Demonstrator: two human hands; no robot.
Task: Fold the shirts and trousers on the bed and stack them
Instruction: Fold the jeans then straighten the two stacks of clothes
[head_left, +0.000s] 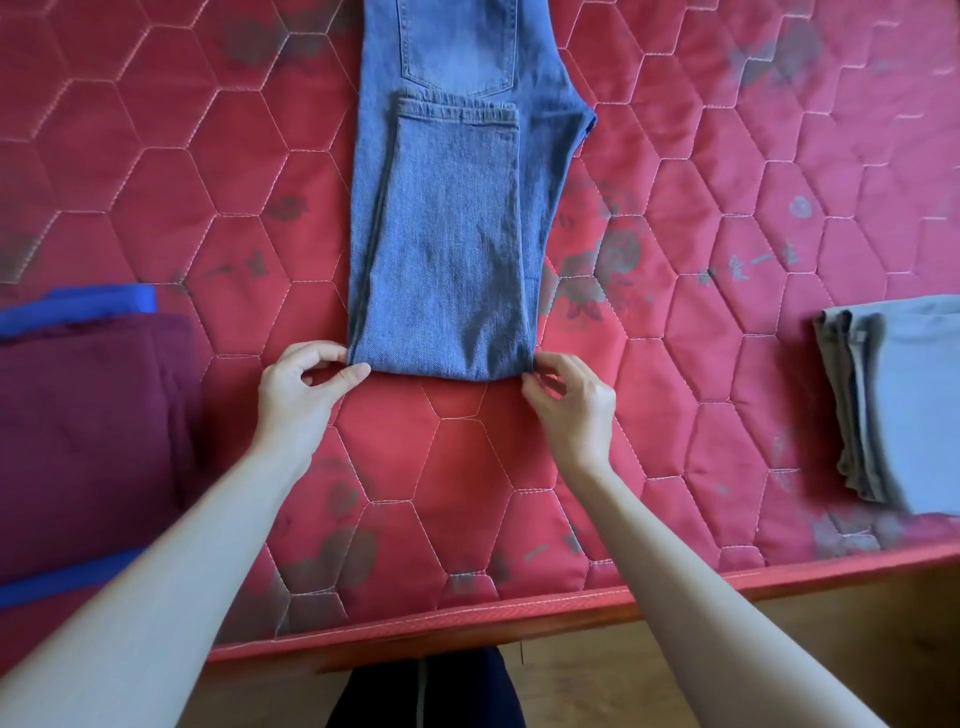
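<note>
With the left hand (306, 379) and right hand (563, 395) each pinching a corner of the blue jeans' (447, 244) near fold, lift both corners evenly — keep the leg hems aligned — toward the bed's (467, 467) far edge.

Person is showing two bare forearms, sleeveless to frame edge; is wearing dark navy trousers (426, 693) with pale side stripe.

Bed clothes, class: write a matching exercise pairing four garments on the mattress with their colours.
Things:
1. jeans
2. top folded garment, left pile
3. garment beneath it
4. folded trousers, right edge

Colours:
A. maroon
B. grey
C. faded denim blue
D. bright blue

Pairs: 1-C, 2-A, 3-D, 4-B
</note>
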